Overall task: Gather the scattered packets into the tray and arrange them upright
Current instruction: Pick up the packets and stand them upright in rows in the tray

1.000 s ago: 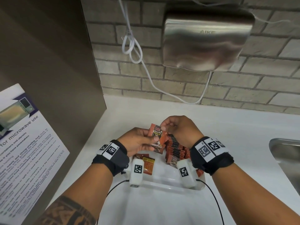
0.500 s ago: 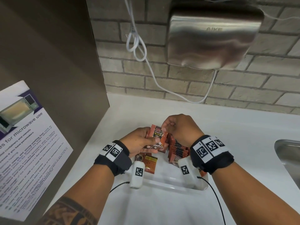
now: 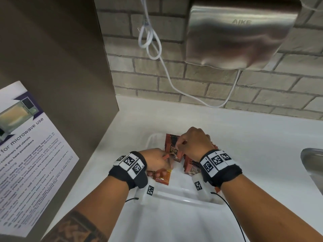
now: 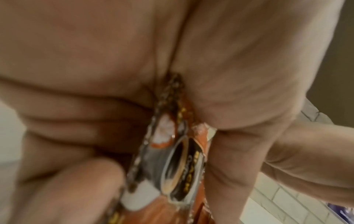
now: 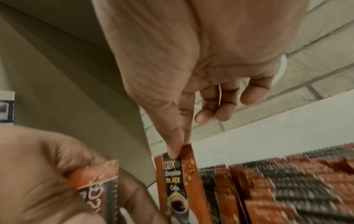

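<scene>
Two hands work over the clear tray on the white desk. The right hand pinches one packet by its top edge at the end of the upright row; seating it straight comes next, I judge. The left hand grips more packets. A brick wall carries a steel dryer.
</scene>
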